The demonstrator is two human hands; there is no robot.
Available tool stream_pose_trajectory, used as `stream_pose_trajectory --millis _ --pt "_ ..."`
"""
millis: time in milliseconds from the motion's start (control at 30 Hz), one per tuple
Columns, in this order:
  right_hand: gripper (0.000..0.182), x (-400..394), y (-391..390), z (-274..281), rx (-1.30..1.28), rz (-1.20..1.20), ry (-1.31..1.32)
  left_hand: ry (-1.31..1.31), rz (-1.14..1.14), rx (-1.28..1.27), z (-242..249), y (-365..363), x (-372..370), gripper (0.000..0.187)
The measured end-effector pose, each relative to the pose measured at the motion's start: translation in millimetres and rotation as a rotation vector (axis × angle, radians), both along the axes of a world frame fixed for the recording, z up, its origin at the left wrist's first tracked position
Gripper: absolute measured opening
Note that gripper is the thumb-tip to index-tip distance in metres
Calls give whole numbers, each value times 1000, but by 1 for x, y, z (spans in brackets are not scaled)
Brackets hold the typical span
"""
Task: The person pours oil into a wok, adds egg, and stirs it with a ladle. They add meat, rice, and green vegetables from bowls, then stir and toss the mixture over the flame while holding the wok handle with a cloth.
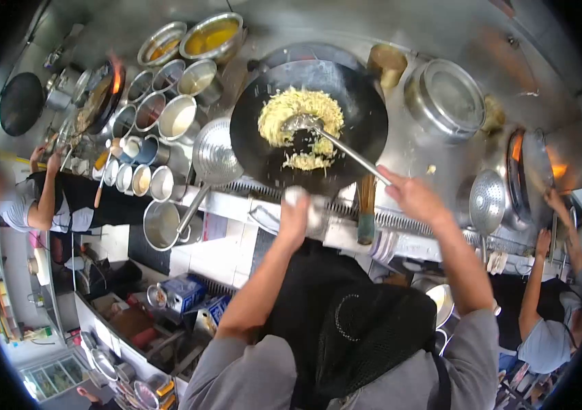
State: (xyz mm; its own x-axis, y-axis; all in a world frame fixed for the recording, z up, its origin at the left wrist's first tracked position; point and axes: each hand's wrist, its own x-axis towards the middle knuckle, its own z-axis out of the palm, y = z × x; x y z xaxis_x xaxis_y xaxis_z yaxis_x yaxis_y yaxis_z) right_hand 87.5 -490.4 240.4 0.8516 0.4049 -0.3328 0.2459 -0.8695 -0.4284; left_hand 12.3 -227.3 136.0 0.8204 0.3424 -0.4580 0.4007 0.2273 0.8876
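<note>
A black wok stands in front of me with pale yellow food in it, in small strips or grains. My right hand is closed around the end of a metal ladle's handle. The bowl of the ladle rests in the food, its long handle slanting down to the right. At the wok's near edge, my left hand is closed on a white cloth. The cloth appears to lie against the rim or a handle there; the exact contact is hidden.
A perforated strainer lies left of the wok, near several metal seasoning pots. A bamboo brush stands at the counter edge. Right are a lidded pot and another strainer. People work at flaming woks on both sides.
</note>
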Motion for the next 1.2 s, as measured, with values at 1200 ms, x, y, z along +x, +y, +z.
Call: stream_pose_trajectory --millis 1200 --pt "40 156 260 82 1223 321 -516 -8 -337 -591 -103 65 120 47"
